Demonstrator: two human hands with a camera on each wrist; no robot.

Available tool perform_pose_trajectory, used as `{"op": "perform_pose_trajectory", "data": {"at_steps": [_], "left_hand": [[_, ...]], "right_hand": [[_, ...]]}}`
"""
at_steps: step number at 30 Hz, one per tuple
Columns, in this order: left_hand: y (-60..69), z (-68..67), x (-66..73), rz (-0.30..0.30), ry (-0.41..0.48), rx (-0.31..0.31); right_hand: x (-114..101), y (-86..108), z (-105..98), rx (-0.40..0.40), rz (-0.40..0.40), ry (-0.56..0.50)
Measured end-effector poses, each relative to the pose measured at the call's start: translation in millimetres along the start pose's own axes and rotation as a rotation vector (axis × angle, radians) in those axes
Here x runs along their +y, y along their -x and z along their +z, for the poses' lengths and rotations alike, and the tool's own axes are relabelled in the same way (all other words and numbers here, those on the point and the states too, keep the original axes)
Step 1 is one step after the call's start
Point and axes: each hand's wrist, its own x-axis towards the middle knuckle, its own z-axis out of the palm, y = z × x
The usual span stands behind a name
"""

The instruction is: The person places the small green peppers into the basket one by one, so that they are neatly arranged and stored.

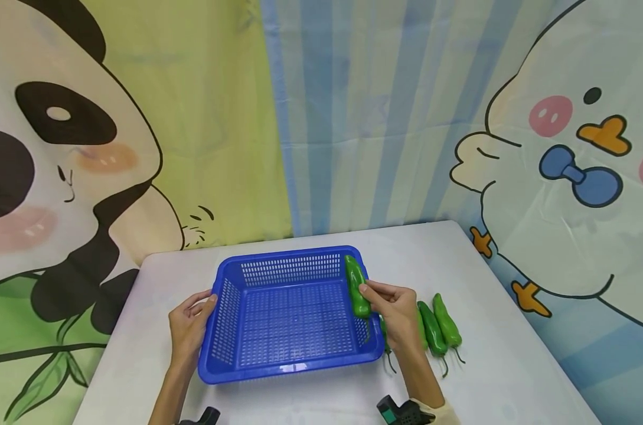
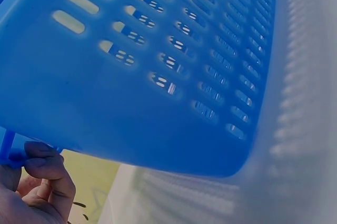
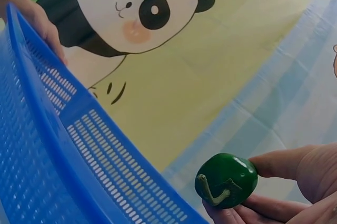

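"Presently, what is each hand doing?"

"Left hand [image 1: 190, 323] grips the left rim of a blue basket [image 1: 289, 324], presumably to steady it; right hand [image 1: 399, 310] pinches a green pepper [image 1: 356, 286] between thumb and fingers, stem end toward the wrist, a hold that seems to suit its slim shape."

"And where is that pepper?"

"At the basket's right end (whether it touches the rim, I cannot tell)."

"The count?"

"One basket, two hands, at least five peppers: one held; two loose peppers [image 1: 446, 321] in plain view on the white table [image 1: 512, 366], right of the basket, probably laid there for easy reach; two more partly hidden by basket or right wrist."

"And beyond?"

"One panda [image 1: 34, 206] at left, one white bird [image 1: 555, 242] at right, both printed on hanging cloth [image 1: 332, 118]."
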Motion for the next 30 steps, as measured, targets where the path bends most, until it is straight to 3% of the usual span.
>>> {"op": "perform_pose_trajectory", "data": {"at_steps": [30], "left_hand": [[-0.8,-0.1,-0.8,-0.007,0.010,-0.002]], "right_hand": [[9,5.6,46,-0.052,0.037,-0.004]]}}
